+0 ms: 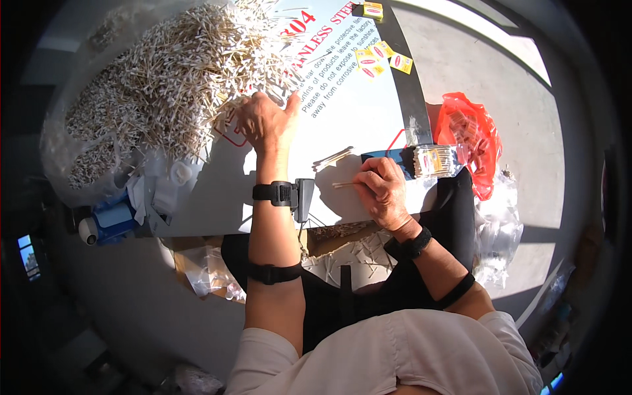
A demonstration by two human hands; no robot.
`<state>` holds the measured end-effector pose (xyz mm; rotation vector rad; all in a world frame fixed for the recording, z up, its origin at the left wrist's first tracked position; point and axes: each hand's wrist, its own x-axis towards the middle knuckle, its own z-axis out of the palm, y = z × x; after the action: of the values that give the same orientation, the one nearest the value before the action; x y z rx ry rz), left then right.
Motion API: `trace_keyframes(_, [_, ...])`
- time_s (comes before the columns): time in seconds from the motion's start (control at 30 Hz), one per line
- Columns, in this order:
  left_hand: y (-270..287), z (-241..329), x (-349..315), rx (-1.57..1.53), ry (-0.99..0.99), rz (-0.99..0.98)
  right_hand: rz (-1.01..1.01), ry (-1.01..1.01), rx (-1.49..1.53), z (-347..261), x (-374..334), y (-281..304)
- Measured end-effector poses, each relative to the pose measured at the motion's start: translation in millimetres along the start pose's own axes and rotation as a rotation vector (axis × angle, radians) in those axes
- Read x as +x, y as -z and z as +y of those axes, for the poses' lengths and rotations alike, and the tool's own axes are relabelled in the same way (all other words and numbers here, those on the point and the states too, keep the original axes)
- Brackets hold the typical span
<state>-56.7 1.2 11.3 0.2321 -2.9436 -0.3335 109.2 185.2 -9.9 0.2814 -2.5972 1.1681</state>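
A large heap of cotton swabs [191, 72] with white tips and pale sticks covers the far left of the table. My left hand [266, 125] reaches to the heap's near right edge, thumb spread away from the fingers; some fingertips are hidden among the swabs. At the table's near side, my right hand [383, 191] is closed in a pinch on a few cotton swabs [343, 185], whose ends stick out to the left. A small loose bunch of swabs [333, 158] lies between my hands. Beside the right hand is a clear packet of swabs [436, 161] with a yellow label.
Small yellow cards [374, 59] lie scattered at the table's far right. A red plastic bag [471, 141] hangs past the right edge, with clear plastic bags [497, 227] below it. A blue-and-white container [108, 220] is at the left corner. Fallen swabs [355, 260] lie below the near edge.
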Motion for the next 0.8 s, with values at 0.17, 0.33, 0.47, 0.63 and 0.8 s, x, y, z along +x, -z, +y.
trace_keyframes(0.17, [-3, 5, 31, -0.035, 0.181, -0.229, -0.007, -0.001, 0.022, 0, 0, 1])
trace_keyframes(0.33, [-4, -19, 12, -0.089, 0.104, -0.246, -0.011, 0.003, 0.028, -1, 1, 0])
trace_keyframes(0.47, [5, -18, -24, -0.264, -0.05, -0.417, 0.001, 0.003, 0.022, 4, 1, 0])
trace_keyframes(0.63, [13, -1, -30, -0.364, -0.278, -0.548, 0.003, 0.006, 0.028, 4, -1, 1])
trace_keyframes(0.8, [-12, -11, 9, -0.305, -0.06, -0.118, 0.009, 0.013, 0.026, 2, -1, 2])
